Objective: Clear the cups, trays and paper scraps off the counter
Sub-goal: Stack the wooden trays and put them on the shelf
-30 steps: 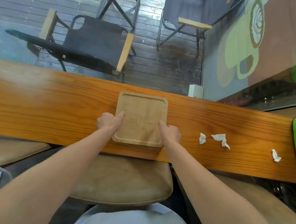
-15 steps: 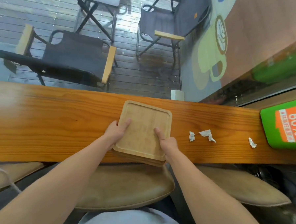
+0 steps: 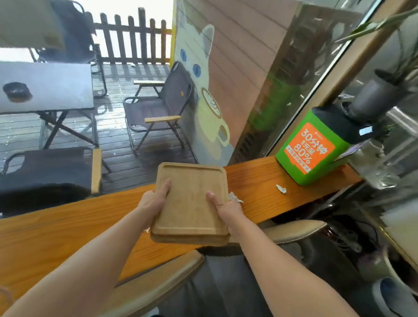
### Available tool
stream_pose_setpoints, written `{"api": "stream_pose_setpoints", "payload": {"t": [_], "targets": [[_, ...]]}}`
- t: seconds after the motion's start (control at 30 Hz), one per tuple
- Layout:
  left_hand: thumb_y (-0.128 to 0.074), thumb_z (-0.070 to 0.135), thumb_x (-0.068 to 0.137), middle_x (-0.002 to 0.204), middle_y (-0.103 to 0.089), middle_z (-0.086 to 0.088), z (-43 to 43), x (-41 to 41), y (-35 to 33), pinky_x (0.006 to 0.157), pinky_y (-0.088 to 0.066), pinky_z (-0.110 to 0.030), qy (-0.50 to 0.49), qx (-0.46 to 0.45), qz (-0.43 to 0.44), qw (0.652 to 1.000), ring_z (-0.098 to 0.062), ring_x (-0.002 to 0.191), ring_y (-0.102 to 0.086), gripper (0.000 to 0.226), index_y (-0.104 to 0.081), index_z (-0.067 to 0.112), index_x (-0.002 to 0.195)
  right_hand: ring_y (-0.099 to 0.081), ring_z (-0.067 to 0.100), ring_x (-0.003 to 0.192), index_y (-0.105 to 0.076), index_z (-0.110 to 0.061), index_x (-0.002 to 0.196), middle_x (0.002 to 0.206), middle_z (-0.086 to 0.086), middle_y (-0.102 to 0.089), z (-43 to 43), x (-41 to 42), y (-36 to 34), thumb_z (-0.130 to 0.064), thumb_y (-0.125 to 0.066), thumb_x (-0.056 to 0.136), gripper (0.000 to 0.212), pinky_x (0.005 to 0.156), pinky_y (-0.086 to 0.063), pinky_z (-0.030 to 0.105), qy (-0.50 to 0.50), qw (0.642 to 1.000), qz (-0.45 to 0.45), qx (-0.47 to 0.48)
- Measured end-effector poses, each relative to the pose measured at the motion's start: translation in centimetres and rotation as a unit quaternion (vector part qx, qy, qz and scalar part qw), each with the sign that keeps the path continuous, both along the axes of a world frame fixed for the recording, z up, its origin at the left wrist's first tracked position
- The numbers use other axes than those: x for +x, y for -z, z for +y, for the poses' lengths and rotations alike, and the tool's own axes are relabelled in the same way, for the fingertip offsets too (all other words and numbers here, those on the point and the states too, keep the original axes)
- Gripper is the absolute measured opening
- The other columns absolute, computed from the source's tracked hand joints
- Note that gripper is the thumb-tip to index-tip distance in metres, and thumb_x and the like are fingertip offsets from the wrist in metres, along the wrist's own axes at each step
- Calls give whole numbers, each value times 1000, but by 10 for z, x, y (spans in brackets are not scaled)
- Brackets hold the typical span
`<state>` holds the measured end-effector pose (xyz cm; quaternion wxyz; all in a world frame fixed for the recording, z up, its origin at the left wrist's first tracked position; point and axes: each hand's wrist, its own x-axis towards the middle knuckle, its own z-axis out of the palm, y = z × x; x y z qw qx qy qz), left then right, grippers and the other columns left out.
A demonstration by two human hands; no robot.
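Two stacked square wooden trays hang lifted above the wooden counter. My left hand grips the stack's left edge, thumb on top. At the right edge, my right hand holds it the same way. A crumpled paper scrap peeks out beside my right hand, partly hidden by the trays. Another white scrap lies on the counter further right. No cups are in view.
A green box with an orange label stands at the counter's right end, a potted plant behind it. Padded stools sit below the counter's near edge. Beyond the window are folding chairs and a table.
Both hands have lifted the tray stack off the counter and carried it towards me and to the right. My head turned right, bringing the green box closer.
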<state>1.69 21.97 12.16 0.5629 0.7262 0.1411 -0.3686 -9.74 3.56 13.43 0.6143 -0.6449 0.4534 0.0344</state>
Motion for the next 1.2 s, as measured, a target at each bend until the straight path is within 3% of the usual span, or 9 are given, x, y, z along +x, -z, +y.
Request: {"api": "stream_pose_setpoints", "payload": {"t": [0.27, 0.37, 0.5, 0.6, 0.7, 0.83, 1.0, 1.07, 1.2], "targets": [[-61, 78, 74, 92, -69, -4, -118, -87, -64, 57, -46, -34, 120, -36, -95, 988, -24, 78, -66, 64, -60, 16, 93, -63, 25, 91, -61, -11, 114, 101, 5, -68, -87, -129, -53, -64, -79, 68, 73, 84, -52, 38, 128, 987, -50, -80], [-62, 79, 72, 92, -67, -1, -164, -139, -75, 64, -49, -36, 176, -45, -96, 979, -24, 81, -66, 76, -61, 13, 108, -65, 31, 101, -57, -6, 119, 112, 11, -68, -118, -198, -67, -61, -80, 69, 78, 93, -54, 46, 185, 978, -66, -76], [-67, 77, 69, 110, -67, -7, -216, -213, -74, 91, -52, -46, 248, -79, -66, 963, -29, 97, -65, 84, -58, 11, 121, -64, 24, 88, -50, -6, 118, 101, 8, -64, -141, -296, -78, -61, -80, 70, 79, 72, -54, 39, 254, 964, -53, -63], [-67, 75, 71, 108, -66, -8, -250, -271, -75, 87, -50, -44, 323, -76, -37, 943, -28, 93, -65, 77, -58, 12, 115, -62, 24, 88, -46, -9, 120, 102, 7, -62, -148, -369, -84, -61, -80, 70, 79, 72, -52, 40, 307, 950, -37, -42], [-65, 72, 77, 107, -63, -7, -280, -329, -78, 93, -47, -46, 377, -71, -44, 922, -30, 99, -61, 78, -54, 11, 125, -64, 25, 91, -46, -9, 129, 107, 8, -64, -154, -433, -84, -57, -80, 72, 83, 68, -53, 38, 360, 932, -44, -21], [-63, 68, 81, 98, -62, -5, -310, -395, -82, 85, -46, -43, 437, -64, -62, 895, -27, 89, -60, 76, -54, 7, 126, -64, 30, 102, -51, -12, 133, 117, 9, -66, -156, -500, -83, -55, -78, 76, 77, 88, -55, 46, 413, 910, -40, -12], [-68, 64, 81, 111, -67, -12, -351, -451, -90, 82, -49, -42, 514, -67, -44, 854, -30, 93, -65, 79, -56, 3, 130, -62, 22, 81, -55, -14, 92, 94, 5, -64, -157, -564, -88, -53, -80, 75, 50, 57, -46, 35, 486, 873, -36, 7], [-67, 63, 82, 116, -67, -14, -368, -470, -90, 82, -49, -42, 541, -59, -36, 838, -32, 98, -65, 79, -56, 3, 132, -62, 24, 84, -54, -14, 97, 98, 7, -64, -163, -584, -89, -53, -81, 74, 53, 58, -46, 37, 502, 864, -34, 10], [-69, 59, 83, 102, -66, -9, -404, -494, -88, 64, -47, -37, 562, -56, -20, 825, -25, 81, -64, 77, -53, 4, 134, -63, 29, 93, -54, -13, 118, 108, 8, -65, -189, -607, -86, -52, -83, 72, 67, 74, -52, 45, 516, 856, -33, 25]]}}
